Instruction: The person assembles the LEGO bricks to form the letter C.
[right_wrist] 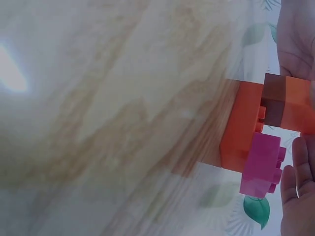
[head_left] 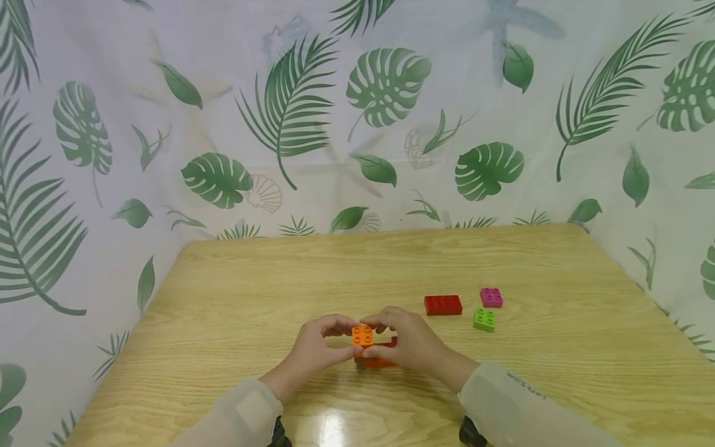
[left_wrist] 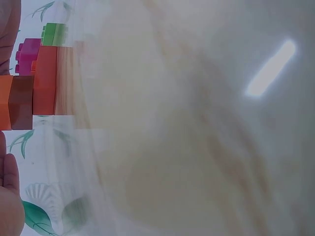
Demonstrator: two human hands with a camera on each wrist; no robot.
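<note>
Both hands meet over a small stack of toy building bricks near the front middle of the table. My left hand (head_left: pixel 321 344) pinches the square orange brick (head_left: pixel 362 334) on top, its thumb at the near side. From the other side my right hand (head_left: pixel 410 341) pinches the same brick with thumb and index finger. Under it in the right wrist view sits a brown brick (right_wrist: pixel 273 101), which stands on one end of a long orange-red brick (right_wrist: pixel 241 125). A magenta brick (right_wrist: pixel 262 164) is on that brick's other end, hidden by the right hand in the head view.
On the wooden table (head_left: pixel 251 279), right of the hands, lie a long red brick (head_left: pixel 443 305), a pink square brick (head_left: pixel 491 297) and a light green one (head_left: pixel 484 319). A leaf-patterned cloth (head_left: pixel 313 136) hangs behind the table.
</note>
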